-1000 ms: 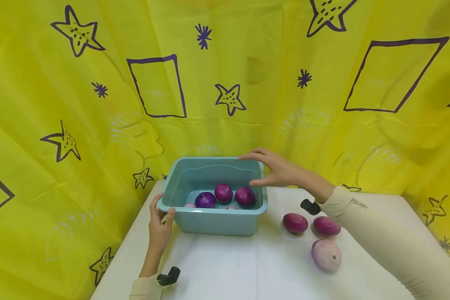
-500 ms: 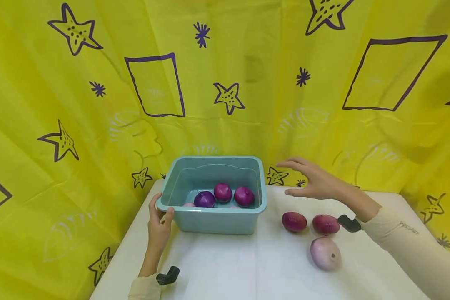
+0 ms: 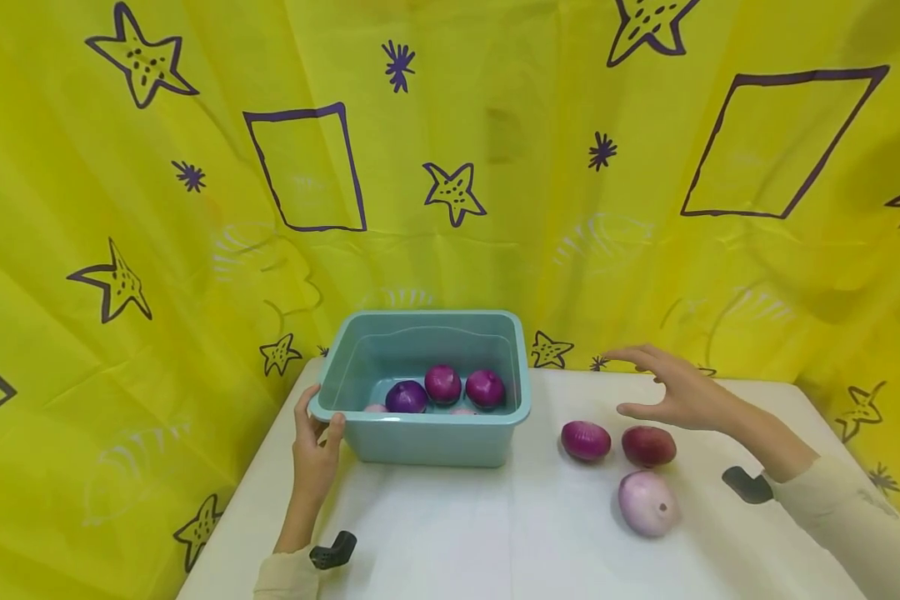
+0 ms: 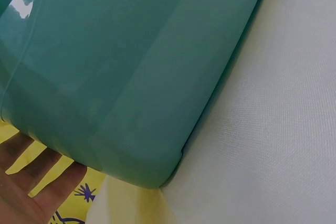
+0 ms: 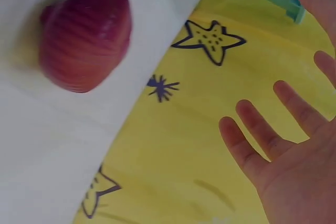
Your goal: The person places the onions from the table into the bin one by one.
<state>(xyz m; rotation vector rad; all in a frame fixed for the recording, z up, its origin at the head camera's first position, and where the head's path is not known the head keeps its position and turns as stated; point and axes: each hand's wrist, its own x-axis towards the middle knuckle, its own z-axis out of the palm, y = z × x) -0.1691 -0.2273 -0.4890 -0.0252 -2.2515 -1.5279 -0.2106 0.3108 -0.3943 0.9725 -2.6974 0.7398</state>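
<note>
A teal plastic bin (image 3: 427,442) stands on the white table, with several purple onions (image 3: 443,385) inside it. My left hand (image 3: 315,454) holds the bin's front left corner, thumb at the front rim and fingers along the left side. In the left wrist view, those fingers (image 4: 58,182) lie against the bin's wall. Right of the bin, my right hand (image 3: 678,392) hovers with spread fingers and nothing in it. Below it lie two red onions, one nearer the bin (image 3: 586,440) and one farther right (image 3: 648,447). A pale pinkish onion (image 3: 647,503) sits in front of them.
A yellow curtain (image 3: 495,267) with drawn stars and frames hangs right behind the white table (image 3: 450,533) and along its sides. Black wrist pieces (image 3: 333,550) show at both cuffs. Onions at the bin's front are partly hidden by its wall.
My right hand has moved from over the bin's right rim out to the right, above the loose onions. My left hand stays at the bin's corner.
</note>
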